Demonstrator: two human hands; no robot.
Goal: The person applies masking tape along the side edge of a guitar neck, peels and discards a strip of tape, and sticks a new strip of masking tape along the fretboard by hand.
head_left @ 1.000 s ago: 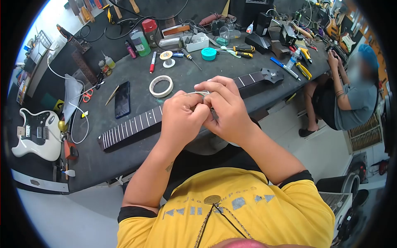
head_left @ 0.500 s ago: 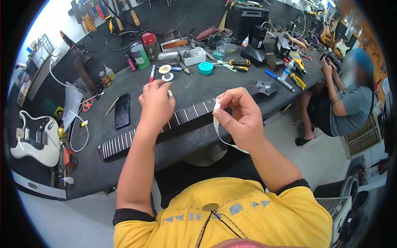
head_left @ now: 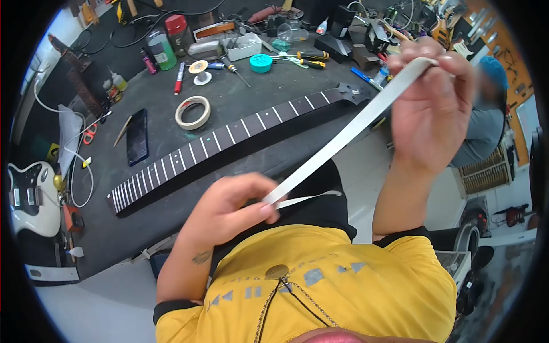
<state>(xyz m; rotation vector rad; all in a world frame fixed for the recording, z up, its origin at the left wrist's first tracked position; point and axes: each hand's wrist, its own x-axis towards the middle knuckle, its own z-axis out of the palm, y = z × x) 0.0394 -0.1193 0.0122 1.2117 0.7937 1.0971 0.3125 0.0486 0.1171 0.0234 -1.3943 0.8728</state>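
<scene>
A dark workbench (head_left: 229,106) spreads over the frame's upper left and centre, a fretted guitar neck (head_left: 239,131) lying slantwise on it. From upper right to centre runs a pale strip of tape (head_left: 350,132): the right hand (head_left: 432,108) pinches its upper end, the left hand (head_left: 231,208) grips it lower down. Toward the upper left stands a bottle (head_left: 162,52) of green liquid; at top centre, a white tray (head_left: 243,47), contents unclear, and a turquoise tub (head_left: 261,63), contents hidden.

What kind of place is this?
Probably a guitar repair workshop: a fretted neck lies on the bench, near yellow-and-black-handled tools, with a white guitar body at left.
</scene>
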